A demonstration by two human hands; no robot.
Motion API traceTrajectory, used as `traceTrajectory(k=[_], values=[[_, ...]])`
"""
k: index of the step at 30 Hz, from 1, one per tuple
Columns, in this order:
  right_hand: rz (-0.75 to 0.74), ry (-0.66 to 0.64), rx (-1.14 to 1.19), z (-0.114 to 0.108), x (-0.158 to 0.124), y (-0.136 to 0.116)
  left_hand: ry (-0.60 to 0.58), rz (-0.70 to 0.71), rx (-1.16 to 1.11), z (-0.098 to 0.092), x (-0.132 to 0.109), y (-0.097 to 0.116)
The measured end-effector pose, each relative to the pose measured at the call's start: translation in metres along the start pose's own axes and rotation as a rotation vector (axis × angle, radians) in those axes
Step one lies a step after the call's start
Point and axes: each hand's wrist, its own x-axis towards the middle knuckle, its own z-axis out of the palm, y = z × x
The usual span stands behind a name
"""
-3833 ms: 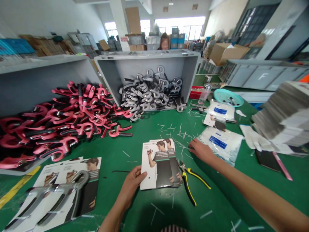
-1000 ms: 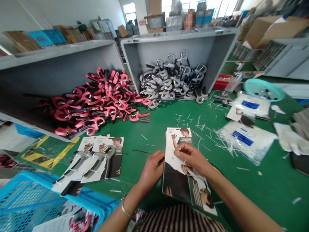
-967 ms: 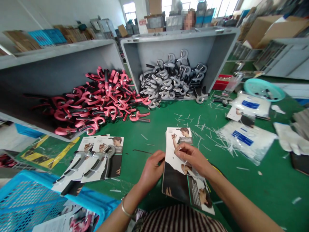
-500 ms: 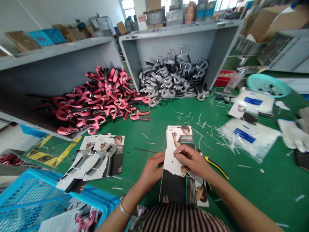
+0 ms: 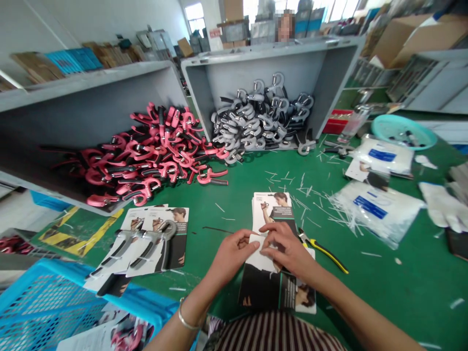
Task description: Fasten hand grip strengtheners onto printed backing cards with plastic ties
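My left hand (image 5: 231,253) and my right hand (image 5: 285,248) meet over a printed backing card (image 5: 270,287) that lies at the near edge of the green table (image 5: 383,273). Both hands pinch the card's white upper part with fingertips close together. A thin white tie seems to run between the fingers, though it is too small to be sure. A second card (image 5: 273,207) lies just beyond, partly under the first. Yellow-handled pliers (image 5: 323,247) rest right of my right hand.
Pink hand grippers (image 5: 146,156) are heaped at the left, grey ones (image 5: 261,119) in a tipped grey bin. Finished carded grippers (image 5: 146,241) lie at left above a blue basket (image 5: 54,307). Bags of white ties (image 5: 376,209) and a teal bowl (image 5: 404,131) sit right. A person stands behind the bin.
My hands have drawn together on the card's upper edge. The card has slid a little toward me, uncovering the pliers. Earlier, my right hand reached to the tie bag and came back.
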Motion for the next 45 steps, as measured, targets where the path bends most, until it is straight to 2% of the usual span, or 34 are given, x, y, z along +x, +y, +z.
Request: traceTrajectory(k=[3,5,6,8,10,13,15,18,20,22,24,27,30,33,34,37,39,41,43,45], values=[[-0.033,0.043,-0.128,-0.022,0.006,-0.003,0.161,0.025,-0.178,0.001,0.011,-0.002],[-0.087,0.068,-0.203,-0.043,0.019,-0.003,0.295,0.081,-0.293,0.000,0.016,-0.001],[-0.112,0.087,-0.235,-0.053,0.029,-0.001,0.324,0.096,-0.330,0.000,0.018,-0.002],[-0.130,0.117,-0.284,-0.066,0.059,0.006,0.289,0.068,-0.347,0.000,0.021,-0.006],[-0.086,0.075,-0.328,-0.067,0.099,0.016,0.167,-0.025,-0.297,0.001,0.023,-0.016],[-0.010,-0.115,-0.399,-0.039,0.166,0.032,0.043,-0.155,-0.195,0.009,0.025,-0.041],[-0.022,-0.177,-0.442,-0.005,0.206,0.037,0.086,-0.167,-0.214,0.018,0.027,-0.059],[-0.016,-0.183,-0.514,0.049,0.251,0.036,0.190,-0.179,-0.258,0.031,0.031,-0.081],[0.009,-0.185,-0.537,0.074,0.270,0.034,0.160,-0.219,-0.197,0.034,0.030,-0.087],[0.047,-0.201,-0.530,0.082,0.280,0.035,0.083,-0.239,-0.086,0.026,0.025,-0.085],[0.088,-0.224,-0.495,0.072,0.283,0.039,0.060,-0.209,0.016,0.008,0.020,-0.076],[0.151,-0.268,-0.400,0.028,0.266,0.046,0.146,-0.129,0.060,-0.027,0.022,-0.056],[0.234,-0.330,-0.252,-0.028,0.217,0.042,0.233,0.033,0.046,-0.052,0.039,-0.035],[0.314,-0.336,-0.053,-0.068,0.148,0.029,0.338,0.223,0.120,-0.053,0.060,-0.020],[0.411,-0.301,0.201,-0.074,0.124,0.024,0.325,0.273,0.145,-0.049,0.066,-0.015],[0.565,-0.163,0.774,-0.072,0.065,0.016,0.164,0.389,0.117,-0.027,0.076,-0.005],[0.604,-0.062,0.994,-0.060,0.037,0.015,0.101,0.418,0.058,-0.013,0.077,0.001],[0.643,0.009,1.123,-0.046,0.017,0.020,0.109,0.420,0.083,-0.005,0.077,0.005],[0.671,0.055,1.174,-0.036,0.001,0.029,0.113,0.436,0.243,-0.002,0.075,0.006],[0.686,0.077,1.115,-0.032,-0.014,0.039,0.093,0.459,0.449,-0.002,0.071,0.002]])
